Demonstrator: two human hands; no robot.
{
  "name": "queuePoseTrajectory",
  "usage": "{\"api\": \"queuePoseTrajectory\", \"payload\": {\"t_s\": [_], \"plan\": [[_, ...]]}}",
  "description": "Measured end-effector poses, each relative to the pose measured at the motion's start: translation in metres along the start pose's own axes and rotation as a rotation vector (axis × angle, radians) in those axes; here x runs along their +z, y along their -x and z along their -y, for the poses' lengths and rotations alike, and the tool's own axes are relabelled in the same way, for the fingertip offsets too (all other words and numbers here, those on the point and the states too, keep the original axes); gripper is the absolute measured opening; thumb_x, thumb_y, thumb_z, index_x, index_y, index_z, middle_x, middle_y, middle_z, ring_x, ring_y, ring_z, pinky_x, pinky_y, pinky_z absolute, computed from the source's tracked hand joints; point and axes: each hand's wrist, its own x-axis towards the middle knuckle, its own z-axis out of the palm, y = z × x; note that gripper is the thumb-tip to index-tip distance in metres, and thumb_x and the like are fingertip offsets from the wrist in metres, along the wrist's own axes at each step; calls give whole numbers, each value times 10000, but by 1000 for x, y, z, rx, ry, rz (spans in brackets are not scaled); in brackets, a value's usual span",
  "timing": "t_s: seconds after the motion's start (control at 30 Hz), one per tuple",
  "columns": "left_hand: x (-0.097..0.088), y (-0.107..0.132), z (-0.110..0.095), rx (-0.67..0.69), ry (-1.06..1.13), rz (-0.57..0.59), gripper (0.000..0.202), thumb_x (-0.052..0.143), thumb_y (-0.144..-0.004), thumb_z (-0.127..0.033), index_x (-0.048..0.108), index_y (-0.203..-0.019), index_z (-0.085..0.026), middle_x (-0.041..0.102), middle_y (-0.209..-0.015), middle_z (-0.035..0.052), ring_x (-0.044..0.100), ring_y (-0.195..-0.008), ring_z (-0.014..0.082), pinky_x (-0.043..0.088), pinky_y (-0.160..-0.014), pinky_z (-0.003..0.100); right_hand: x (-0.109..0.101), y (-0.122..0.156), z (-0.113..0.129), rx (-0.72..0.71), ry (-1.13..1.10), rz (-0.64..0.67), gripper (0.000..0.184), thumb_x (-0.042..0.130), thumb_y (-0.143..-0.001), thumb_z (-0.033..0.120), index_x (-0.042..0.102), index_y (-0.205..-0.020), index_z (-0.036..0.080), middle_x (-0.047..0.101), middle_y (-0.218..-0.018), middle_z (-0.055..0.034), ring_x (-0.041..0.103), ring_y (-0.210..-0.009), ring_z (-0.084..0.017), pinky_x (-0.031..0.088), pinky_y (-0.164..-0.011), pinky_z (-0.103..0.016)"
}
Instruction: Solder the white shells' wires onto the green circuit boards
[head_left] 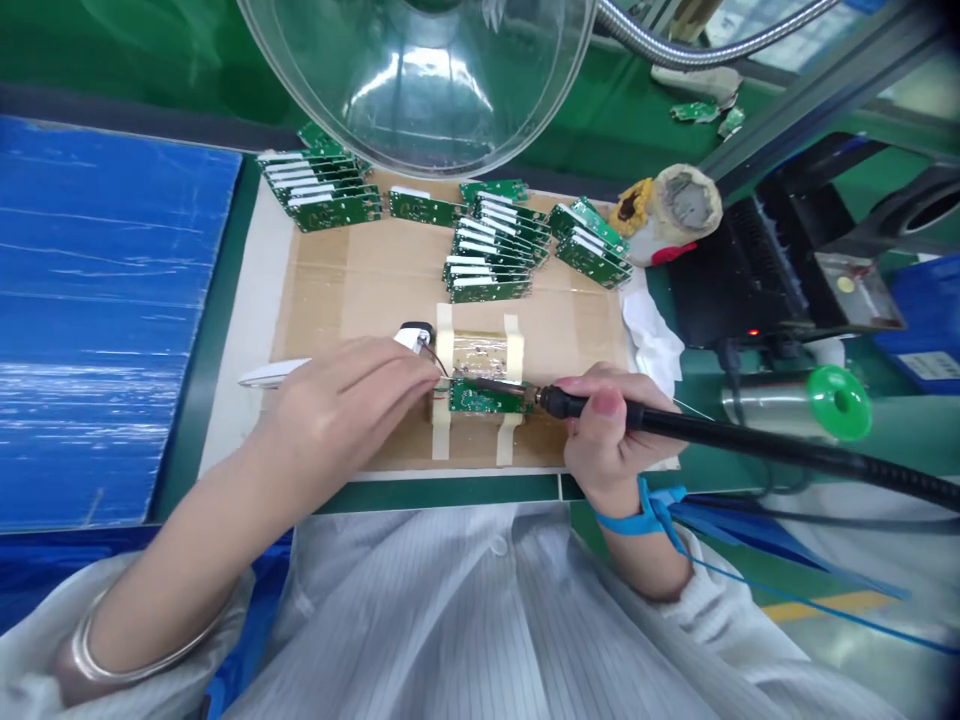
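A black soldering iron (592,408) lies in the grip of my right hand (611,425), its tip pointing left onto a small green circuit board (480,398). That board rests on a block (480,352) fixed to the cardboard with strips of masking tape. My left hand (352,405) is closed, thumb and fingertips pinched at the board's left end beside a thin dark wire (436,358). What the pinch holds is too small to make out. A white device with a black end (415,336) lies behind my left hand, partly covered by it.
Several circuit boards (495,250) stand in rows at the back of the cardboard (360,290). A round magnifier lens (427,90) hangs above. To the right are a tissue (651,330), a tape roll (686,205), a solder spool (836,403) and a black station (727,270). A blue panel (105,320) lies left.
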Motion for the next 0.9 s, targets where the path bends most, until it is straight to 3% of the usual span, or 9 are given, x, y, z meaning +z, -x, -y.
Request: {"api": "queuePoseTrajectory", "payload": {"t_s": [0.13, 0.4, 0.7, 0.77, 0.9], "plan": [[8, 3, 4, 49, 1, 49, 224, 637, -1077, -61, 736, -1228, -193, 832, -1117, 95, 800, -984, 255, 640, -925, 400, 1, -2, 1, -9, 6, 16, 162, 711, -1088, 363, 812, -976, 303, 777, -711, 33, 638, -468, -158, 517, -442, -345], [8, 5, 5, 76, -9, 87, 289, 641, -1062, -3, 666, -1308, -154, 818, -1197, 140, 787, -1051, 268, 593, -873, 407, -1, -4, 1, -10, 45, 119, 131, 721, -1077, 365, 808, -998, 307, 788, -701, 46, 603, -441, -147, 554, -459, -340], [10, -2, 3, 118, -62, 114, 295, 585, -1087, -22, 622, -1303, -219, 825, -1097, 83, 769, -928, 257, 559, -742, 417, -3, -5, 0, -66, 44, 148, 114, 724, -1075, 373, 820, -1053, 315, 799, -717, 40, 637, -473, -164, 569, -478, -351], [8, -3, 2, 51, -106, 96, 298, 613, -1084, -61, 636, -1304, -262, 824, -1158, 60, 765, -980, 266, 569, -781, 444, -3, -5, 0, -74, 50, 145, 108, 727, -1075, 365, 819, -1051, 313, 801, -723, 39, 643, -484, -162, 575, -489, -351], [6, -8, -4, -188, -212, 36, 278, 674, -1071, -171, 670, -1308, -316, 706, -1488, 83, 665, -1373, 376, 564, -1086, 628, -2, -4, 1, -67, 41, 113, 124, 722, -1080, 372, 818, -1030, 313, 804, -732, 39, 641, -488, -160, 579, -498, -357]]}}
